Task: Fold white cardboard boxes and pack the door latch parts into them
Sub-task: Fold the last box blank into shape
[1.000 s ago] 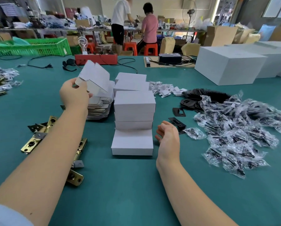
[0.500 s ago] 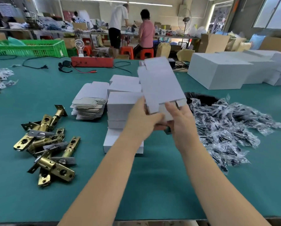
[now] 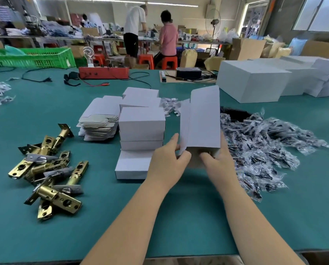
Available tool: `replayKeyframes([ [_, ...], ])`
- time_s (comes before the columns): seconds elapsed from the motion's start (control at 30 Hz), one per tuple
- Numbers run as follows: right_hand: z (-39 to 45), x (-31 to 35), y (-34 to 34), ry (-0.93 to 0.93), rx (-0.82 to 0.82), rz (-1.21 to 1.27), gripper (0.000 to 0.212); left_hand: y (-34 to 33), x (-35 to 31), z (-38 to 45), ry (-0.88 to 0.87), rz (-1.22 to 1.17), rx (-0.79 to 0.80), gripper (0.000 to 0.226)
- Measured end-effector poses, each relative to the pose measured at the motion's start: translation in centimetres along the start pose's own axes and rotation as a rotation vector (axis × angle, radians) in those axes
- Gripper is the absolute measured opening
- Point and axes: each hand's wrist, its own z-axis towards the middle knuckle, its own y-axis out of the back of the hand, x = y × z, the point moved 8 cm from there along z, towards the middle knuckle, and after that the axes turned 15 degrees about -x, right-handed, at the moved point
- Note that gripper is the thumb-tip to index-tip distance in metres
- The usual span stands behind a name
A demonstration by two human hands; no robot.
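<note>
I hold a white cardboard box blank (image 3: 202,121) upright above the green table, partly opened into a sleeve. My left hand (image 3: 167,161) pinches its lower left flap. My right hand (image 3: 217,161) grips its lower right corner, fingers curled under the open end. A stack of folded white boxes (image 3: 141,129) stands just left of the blank, with one more box (image 3: 131,165) lying in front of it. Flat box blanks (image 3: 100,119) are piled behind on the left. Brass door latch parts (image 3: 47,169) lie in a heap at the left.
Small plastic bags of dark parts (image 3: 265,146) spread across the right of the table (image 3: 179,217). Large white cartons (image 3: 253,81) sit at the far right, a red box (image 3: 104,72) and cables at the back. Two people stand at a far bench.
The blank came from the left pile to the middle, where both hands took it. Since then it has turned upright and opened from flat into a sleeve.
</note>
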Motion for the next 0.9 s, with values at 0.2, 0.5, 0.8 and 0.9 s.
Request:
replayKeyframes([
  [0.2, -0.5, 0.6, 0.8, 0.091, -0.030, -0.158, 0.093, -0.5, -0.6, -0.8, 0.081, -0.392, 0.077, 0.066],
  [0.5, -1.8, 0.5, -1.5, 0.039, 0.295, 0.066, 0.076, 1.4, 0.9, 0.7, 0.190, -0.364, -0.076, 0.035],
  [0.8, 0.6, -1.6, 1.6, -0.194, -0.097, 0.015, 0.024, -0.4, 0.8, -0.4, 0.235, -0.376, 0.307, 0.016],
  [0.9, 0.5, -1.1, 1.5, -0.113, -0.082, -0.081, 0.015, -0.5, 1.2, -0.4, 0.332, -0.416, 0.263, 0.034],
])
